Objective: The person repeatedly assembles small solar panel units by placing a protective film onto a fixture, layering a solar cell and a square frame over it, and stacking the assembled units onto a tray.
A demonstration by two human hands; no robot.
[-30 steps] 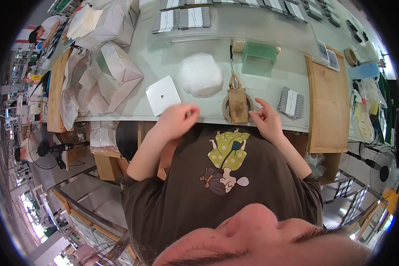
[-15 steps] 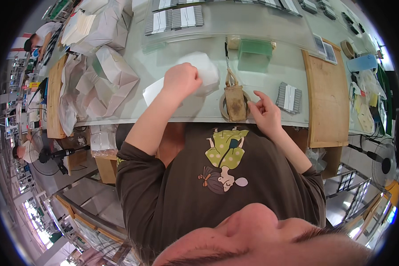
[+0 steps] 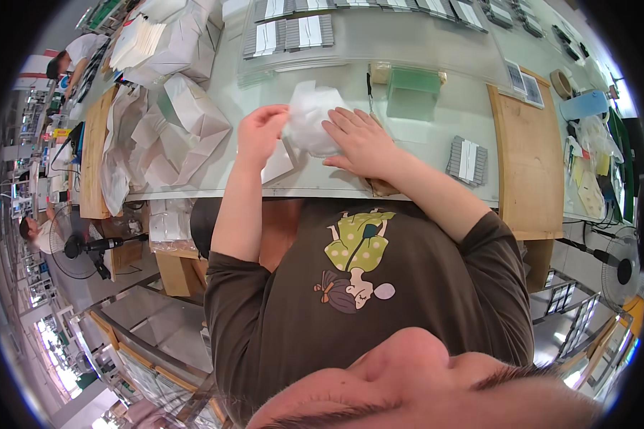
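A thin white translucent sheet (image 3: 309, 118), rounded and slightly crumpled, is on the table in front of me. My left hand (image 3: 260, 136) is closed, thumb and fingers pinching the sheet's left edge. Flat across its right side rests my right hand (image 3: 365, 145), fingers spread. A flat white rectangular piece (image 3: 279, 163) lies beside my left wrist, partly covered. Under my right forearm a worn brown block (image 3: 383, 188) shows only at its near end; most of it is hidden.
A green translucent block (image 3: 413, 93) stands beyond my right hand. Banded grey stacks (image 3: 467, 160) lie to the right and on a clear tray (image 3: 379, 53) at the back. Crumpled white wrapping (image 3: 179, 129) fills the left side; a wooden board (image 3: 528, 164) borders the right.
My right hand has moved left and forward from beside the brown block onto the white sheet. My left hand has shifted left, from a fist over the sheet to a pinch at its edge.
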